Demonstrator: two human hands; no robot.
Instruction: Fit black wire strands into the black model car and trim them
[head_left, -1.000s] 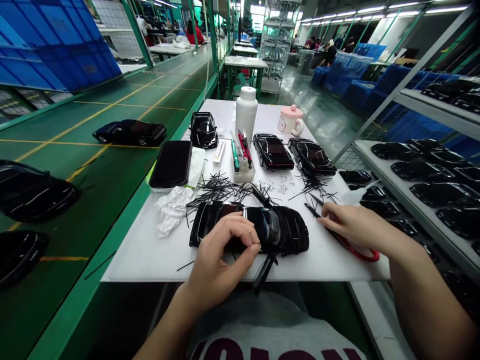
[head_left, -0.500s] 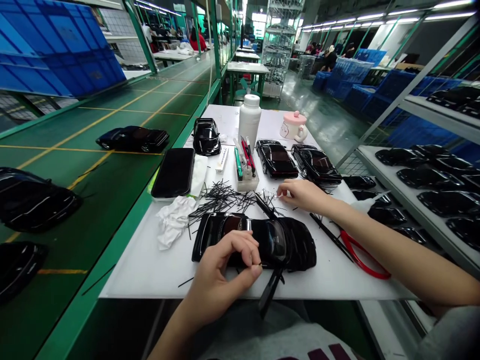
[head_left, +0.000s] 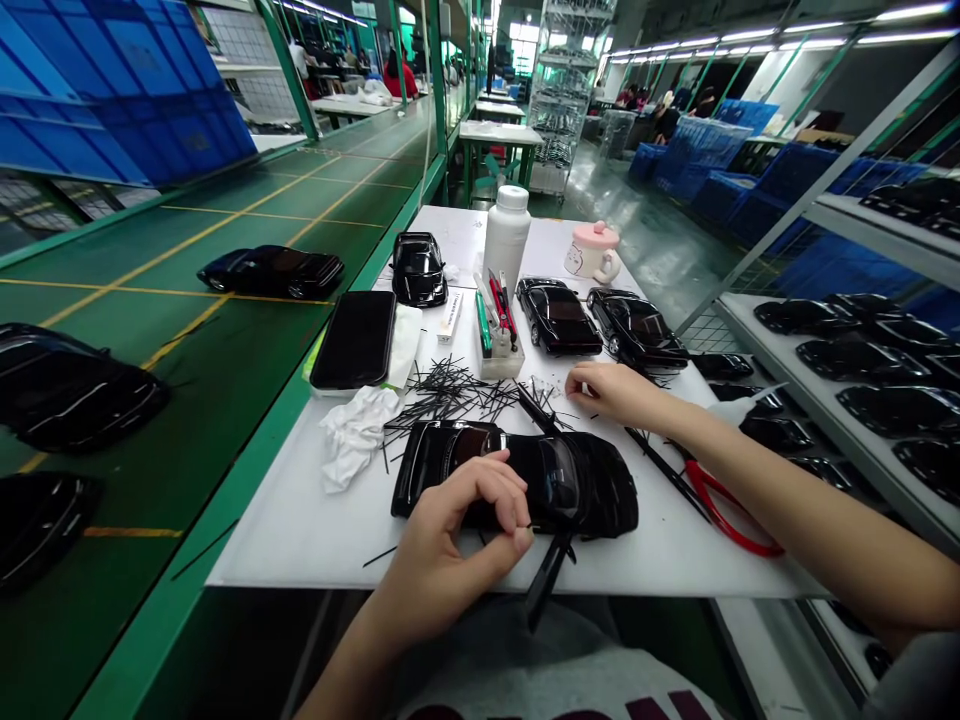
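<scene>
A black model car [head_left: 592,480] lies lengthwise across the white table in front of me, its doors standing open on both sides. My left hand [head_left: 461,540] is over the near side of this car, thumb and forefinger pinched together on something too small to make out. Beyond the car to the right, my right hand [head_left: 611,392] rests low at the tabletop with its fingers closed. Whatever its fingertips hold, if anything, is hidden. Beside those fingertips lie small clear bits [head_left: 551,388] and a pile of thin black strips [head_left: 442,392].
Around the work stand a phone [head_left: 354,340], crumpled tissue [head_left: 356,435], a pen holder [head_left: 501,362], a white bottle [head_left: 508,235], a pink-lidded mug [head_left: 592,252] and red-handled pliers [head_left: 731,515]. More black model cars [head_left: 559,318] sit behind, on the green conveyor [head_left: 247,400] and on the right rack.
The view has shifted slightly, moving everything a little to the right in the picture. Both hands keep almost the same pose; the model car has not visibly moved on the table.
</scene>
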